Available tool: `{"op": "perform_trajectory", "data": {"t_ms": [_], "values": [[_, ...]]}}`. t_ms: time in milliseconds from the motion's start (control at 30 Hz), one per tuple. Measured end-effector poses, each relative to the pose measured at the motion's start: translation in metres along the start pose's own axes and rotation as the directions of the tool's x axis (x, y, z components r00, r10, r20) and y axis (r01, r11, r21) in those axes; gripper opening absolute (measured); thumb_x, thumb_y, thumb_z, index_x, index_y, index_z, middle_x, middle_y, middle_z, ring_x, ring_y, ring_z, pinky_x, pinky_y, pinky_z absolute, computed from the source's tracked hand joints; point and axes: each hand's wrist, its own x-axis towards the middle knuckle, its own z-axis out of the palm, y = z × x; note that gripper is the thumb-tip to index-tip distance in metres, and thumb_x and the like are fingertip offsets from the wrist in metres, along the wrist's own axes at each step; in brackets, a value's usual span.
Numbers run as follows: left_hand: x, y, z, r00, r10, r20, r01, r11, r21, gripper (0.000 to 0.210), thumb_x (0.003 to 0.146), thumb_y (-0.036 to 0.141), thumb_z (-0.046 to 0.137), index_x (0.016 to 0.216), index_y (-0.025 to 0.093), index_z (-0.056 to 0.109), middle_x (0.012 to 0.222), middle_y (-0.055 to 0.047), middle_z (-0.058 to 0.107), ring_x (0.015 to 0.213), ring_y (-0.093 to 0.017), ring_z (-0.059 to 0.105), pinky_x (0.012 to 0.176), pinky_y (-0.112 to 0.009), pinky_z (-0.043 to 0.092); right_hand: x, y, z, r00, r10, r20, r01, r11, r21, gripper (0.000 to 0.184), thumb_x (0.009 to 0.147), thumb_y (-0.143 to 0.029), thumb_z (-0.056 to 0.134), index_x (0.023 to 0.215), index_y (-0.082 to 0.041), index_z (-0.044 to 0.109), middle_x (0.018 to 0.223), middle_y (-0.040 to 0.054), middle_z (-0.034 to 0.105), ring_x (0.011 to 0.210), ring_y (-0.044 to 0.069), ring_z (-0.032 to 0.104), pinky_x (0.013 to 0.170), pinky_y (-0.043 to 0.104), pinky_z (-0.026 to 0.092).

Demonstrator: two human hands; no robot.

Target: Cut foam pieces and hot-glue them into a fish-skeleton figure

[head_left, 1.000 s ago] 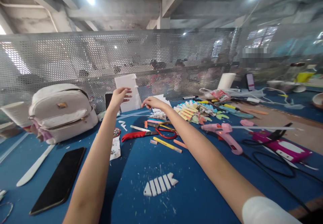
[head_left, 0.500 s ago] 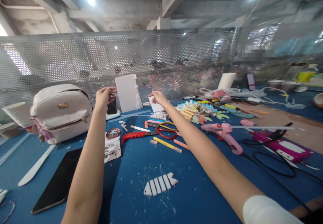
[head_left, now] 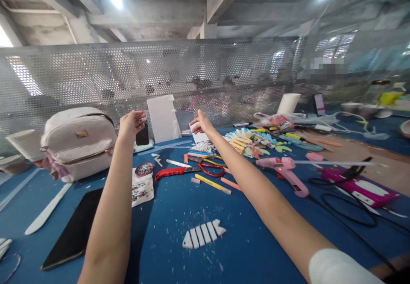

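Note:
Both arms reach out over the blue table. My left hand [head_left: 132, 123] is raised near a dark phone [head_left: 142, 134] and a white board [head_left: 164, 118] propped upright; its fingers are loosely bent and apart, holding nothing. My right hand [head_left: 202, 124] is held up in front of a small white card [head_left: 200, 136], thumb raised and fingers apart. Between my forearms lies a white fish shape [head_left: 204, 233] cut in slanted strips. Beyond it lie red-handled scissors [head_left: 213, 166], a red-handled cutting tool [head_left: 171, 172] and a yellow marker [head_left: 213, 184].
Left stand a white backpack [head_left: 80, 143], stacked paper cups [head_left: 25, 145] and a black tablet [head_left: 75, 228]. Right are a pink glue gun [head_left: 285, 173], a magenta device [head_left: 358, 185] with black cables and a heap of coloured strips [head_left: 246, 141]. A perforated metal screen [head_left: 128, 74] closes the back.
My right thumb has lifted to point upward and its fingers have shifted slightly. My left hand stays nearly in place. The objects on the table have not moved.

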Motion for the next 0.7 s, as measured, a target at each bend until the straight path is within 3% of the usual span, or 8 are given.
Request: {"op": "perform_trajectory", "data": {"t_ms": [200,333,467,567,633,700], "values": [[-0.001,0.001,-0.001,0.998,-0.009,0.07,0.006,0.999,0.041,0.032,0.099,0.037,0.062,0.122,0.016,0.061,0.119,-0.008,0.065,0.098,-0.021,0.068,0.083,-0.04,0.059,-0.001,-0.004,0.001,0.992,-0.112,-0.066,0.117,0.991,0.071,0.034,0.099,-0.036,0.063,0.127,-0.017,0.061,0.127,0.0098,0.063,0.106,0.024,0.066,0.089,0.045,0.057],[-0.007,0.002,0.004,0.974,-0.063,0.219,0.039,0.993,0.112,0.032,0.099,0.04,0.061,0.119,0.015,0.062,0.114,-0.008,0.067,0.093,-0.019,0.068,0.08,-0.038,0.059,-0.009,-0.015,0.002,0.965,-0.251,-0.079,0.26,0.953,0.152,0.035,0.099,-0.036,0.063,0.129,-0.018,0.059,0.129,0.0099,0.062,0.108,0.025,0.065,0.09,0.046,0.057],[-0.023,0.003,0.026,0.888,-0.112,0.446,0.035,0.984,0.177,0.034,0.1,0.043,0.059,0.12,0.016,0.063,0.116,-0.009,0.068,0.097,-0.021,0.068,0.085,-0.041,0.058,-0.024,-0.027,0.014,0.924,-0.381,0.016,0.369,0.904,0.217,0.037,0.099,-0.036,0.062,0.132,-0.019,0.058,0.133,0.0105,0.06,0.11,0.025,0.064,0.091,0.047,0.057],[-0.037,0.006,0.047,0.825,-0.078,0.559,-0.023,0.985,0.173,0.036,0.1,0.045,0.058,0.121,0.016,0.063,0.118,-0.009,0.068,0.101,-0.022,0.068,0.088,-0.043,0.057,-0.03,-0.032,0.026,0.903,-0.412,0.123,0.384,0.901,0.201,0.038,0.098,-0.034,0.064,0.133,-0.019,0.057,0.133,0.0105,0.06,0.109,0.025,0.065,0.089,0.046,0.058],[-0.043,0.008,0.056,0.818,-0.044,0.574,-0.07,0.982,0.176,0.037,0.1,0.046,0.058,0.12,0.015,0.063,0.116,-0.009,0.068,0.098,-0.021,0.069,0.087,-0.042,0.058,-0.027,-0.032,0.029,0.902,-0.399,0.162,0.374,0.913,0.163,0.036,0.098,-0.033,0.064,0.131,-0.018,0.058,0.13,0.01,0.062,0.106,0.024,0.066,0.088,0.045,0.058],[-0.044,0.012,0.058,0.84,-0.009,0.542,-0.112,0.975,0.19,0.036,0.1,0.045,0.058,0.118,0.015,0.064,0.112,-0.008,0.069,0.093,-0.02,0.069,0.084,-0.041,0.058,-0.021,-0.03,0.026,0.91,-0.376,0.175,0.359,0.926,0.12,0.034,0.099,-0.034,0.064,0.128,-0.017,0.06,0.126,0.0094,0.063,0.104,0.024,0.066,0.087,0.044,0.058]]}}
